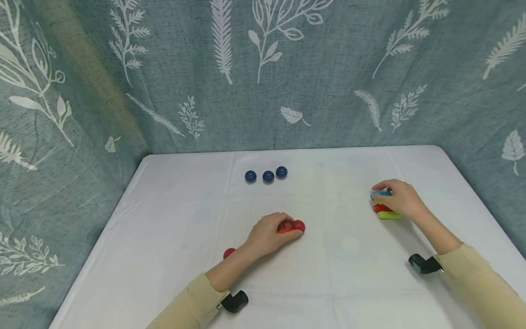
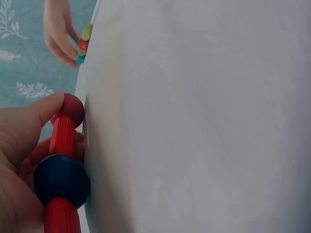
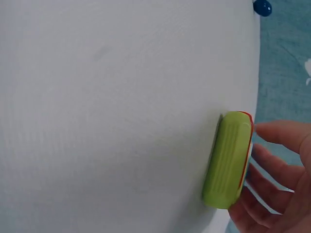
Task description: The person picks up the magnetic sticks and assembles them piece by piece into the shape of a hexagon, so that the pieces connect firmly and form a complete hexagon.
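My left hand (image 1: 267,235) grips a chain of toy rods and balls low over the white table. In the left wrist view, the thumb rests on a red ball (image 2: 74,108) at its far end; a red rod (image 2: 63,136), a dark blue ball (image 2: 61,182) and another red rod (image 2: 61,216) follow in line. My right hand (image 1: 403,197) pinches a blue rod (image 1: 383,194) at the table's right side. Close beside it lie a red rod (image 1: 381,208) and a yellow-green rod (image 1: 389,215), with another yellow-green piece partly hidden between.
Three dark blue balls (image 1: 268,177) stand near the back of the white table (image 1: 328,269). Another red ball (image 1: 229,252) shows partly behind the left forearm. A patterned teal cloth (image 1: 255,119) hangs behind the table.
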Demonstrator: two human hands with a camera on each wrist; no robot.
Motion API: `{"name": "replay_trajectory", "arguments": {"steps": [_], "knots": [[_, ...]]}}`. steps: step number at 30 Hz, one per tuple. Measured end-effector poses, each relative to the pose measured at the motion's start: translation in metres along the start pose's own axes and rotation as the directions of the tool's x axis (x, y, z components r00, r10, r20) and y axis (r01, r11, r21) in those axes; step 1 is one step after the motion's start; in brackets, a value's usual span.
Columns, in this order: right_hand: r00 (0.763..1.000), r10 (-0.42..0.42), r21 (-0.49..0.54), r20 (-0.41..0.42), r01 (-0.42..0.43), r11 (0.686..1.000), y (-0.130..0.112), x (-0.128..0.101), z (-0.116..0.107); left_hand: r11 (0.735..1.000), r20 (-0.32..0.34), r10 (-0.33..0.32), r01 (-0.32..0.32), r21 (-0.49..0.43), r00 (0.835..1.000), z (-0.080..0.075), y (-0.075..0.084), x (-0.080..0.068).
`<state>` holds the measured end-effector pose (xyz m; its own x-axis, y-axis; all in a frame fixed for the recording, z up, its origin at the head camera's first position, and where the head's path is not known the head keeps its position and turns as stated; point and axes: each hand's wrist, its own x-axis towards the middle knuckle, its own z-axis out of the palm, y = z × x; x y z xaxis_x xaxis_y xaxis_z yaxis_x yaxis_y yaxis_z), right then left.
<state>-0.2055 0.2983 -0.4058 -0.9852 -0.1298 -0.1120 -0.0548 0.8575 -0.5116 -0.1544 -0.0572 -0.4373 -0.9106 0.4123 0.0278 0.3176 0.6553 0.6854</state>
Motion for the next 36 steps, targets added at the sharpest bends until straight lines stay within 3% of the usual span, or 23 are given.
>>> {"name": "replay_trajectory", "arguments": {"steps": [6,11,15,19,26,36], "knots": [[1.0,-0.002,-0.009,0.016,0.002,1.0,0.003,0.008,0.008,1.0,0.012,0.016,-0.016,-0.004,1.0,-0.002,-0.003,-0.002],[0.993,-0.116,-0.007,-0.023,0.116,0.993,-0.003,0.01,0.017,1.0,0.014,0.031,-0.031,-0.002,0.999,-0.004,-0.004,-0.002],[0.961,-0.271,0.031,-0.049,0.272,0.962,-0.023,0.004,0.032,0.999,0.013,0.039,-0.039,-0.006,0.999,-0.005,-0.005,-0.003],[0.922,-0.386,0.099,-0.011,0.385,0.917,-0.048,-0.003,0.052,0.999,0.01,0.041,-0.041,-0.008,0.999,-0.005,-0.006,-0.005],[0.868,-0.486,0.196,0.104,0.461,0.866,-0.078,-0.01,0.073,0.999,0.009,0.048,-0.048,-0.014,0.999,-0.006,-0.007,-0.006],[0.821,-0.553,0.208,0.14,0.522,0.827,-0.095,-0.012,0.084,0.997,-0.004,0.08,-0.08,-0.003,0.997,-0.007,-0.01,-0.009]]}}
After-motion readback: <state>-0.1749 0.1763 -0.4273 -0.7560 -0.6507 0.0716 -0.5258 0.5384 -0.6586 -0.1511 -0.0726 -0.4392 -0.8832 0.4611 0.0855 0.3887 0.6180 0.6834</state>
